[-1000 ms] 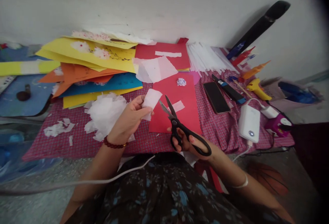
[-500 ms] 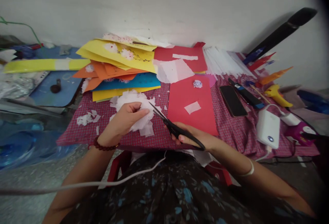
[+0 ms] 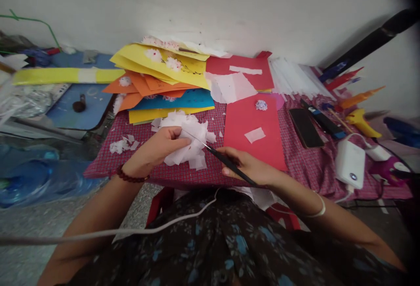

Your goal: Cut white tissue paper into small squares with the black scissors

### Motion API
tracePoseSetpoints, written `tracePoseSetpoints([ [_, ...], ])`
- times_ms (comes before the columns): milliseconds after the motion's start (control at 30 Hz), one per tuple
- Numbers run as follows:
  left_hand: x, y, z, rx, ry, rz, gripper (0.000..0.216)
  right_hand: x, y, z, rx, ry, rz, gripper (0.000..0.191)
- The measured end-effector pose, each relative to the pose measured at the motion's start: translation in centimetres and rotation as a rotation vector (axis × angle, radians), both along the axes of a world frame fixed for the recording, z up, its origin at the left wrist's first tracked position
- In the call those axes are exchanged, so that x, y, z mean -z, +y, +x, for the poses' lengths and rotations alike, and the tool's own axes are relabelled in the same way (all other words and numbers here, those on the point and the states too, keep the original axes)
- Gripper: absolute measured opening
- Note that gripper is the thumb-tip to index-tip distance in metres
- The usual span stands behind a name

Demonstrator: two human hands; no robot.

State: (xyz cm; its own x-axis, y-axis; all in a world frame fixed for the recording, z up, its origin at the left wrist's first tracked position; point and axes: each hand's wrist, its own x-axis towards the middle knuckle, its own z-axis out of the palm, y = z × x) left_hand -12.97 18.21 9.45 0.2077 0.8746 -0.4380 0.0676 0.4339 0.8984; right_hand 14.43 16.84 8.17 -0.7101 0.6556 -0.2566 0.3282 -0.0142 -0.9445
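Note:
My right hand (image 3: 247,165) is closed round black-handled scissors (image 3: 226,160), whose blades point up and left at a piece of white paper (image 3: 193,144). With thumb and fingers pinched together, my left hand (image 3: 159,148) holds that paper, though its outline blends into the heap of white paper scraps (image 3: 197,162) underneath. The blades look edge-on and nearly together at the paper. To the right lies a red sheet (image 3: 236,117), bearing a small crumpled white and purple paper ball (image 3: 261,105) and a white paper rectangle (image 3: 254,135).
Yellow, orange and blue paper sheets (image 3: 183,82) are stacked behind my left hand. At the right are a phone (image 3: 306,128), a white power bank (image 3: 350,163) and a yellow glue gun (image 3: 362,122). A white cable (image 3: 144,231) crosses in front of my body.
The scissors blades, spread apart before, are now nearly together and lie against the paper in my left hand. The whole view has shifted slightly, so the table appears further right.

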Motion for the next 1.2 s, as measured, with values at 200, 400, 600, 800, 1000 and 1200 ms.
tracePoseSetpoints([
  [200, -0.3, 0.4, -0.5, 0.048, 0.023, -0.022, 0.016, 0.1, 0.1, -0.3, 0.013, 0.013, -0.006, 0.068],
  [400, -0.9, 1.2, -0.2, 0.010, 0.061, -0.093, 0.009, 0.1, 0.4, -1.0, 0.077, 0.039, -0.061, 0.057],
  [600, -1.7, 1.9, -0.2, -0.007, 0.014, -0.133, 0.005, 0.4, 0.9, -1.1, 0.109, 0.032, -0.029, 0.044],
  [800, -1.1, 1.1, -2.2, -0.068, -0.083, -0.167, 0.018, 0.7, 1.2, -0.7, 0.133, -0.008, -0.145, 0.058],
  [1000, -1.0, 0.7, -3.4, -0.069, 0.067, -0.089, 0.019, 0.5, 1.5, -0.3, 0.046, 0.069, -0.090, 0.070],
  [1200, -2.2, 1.7, -3.4, -0.189, 0.004, 0.066, 0.026, 0.4, 1.6, 0.5, -0.111, 0.174, -0.155, 0.072],
])
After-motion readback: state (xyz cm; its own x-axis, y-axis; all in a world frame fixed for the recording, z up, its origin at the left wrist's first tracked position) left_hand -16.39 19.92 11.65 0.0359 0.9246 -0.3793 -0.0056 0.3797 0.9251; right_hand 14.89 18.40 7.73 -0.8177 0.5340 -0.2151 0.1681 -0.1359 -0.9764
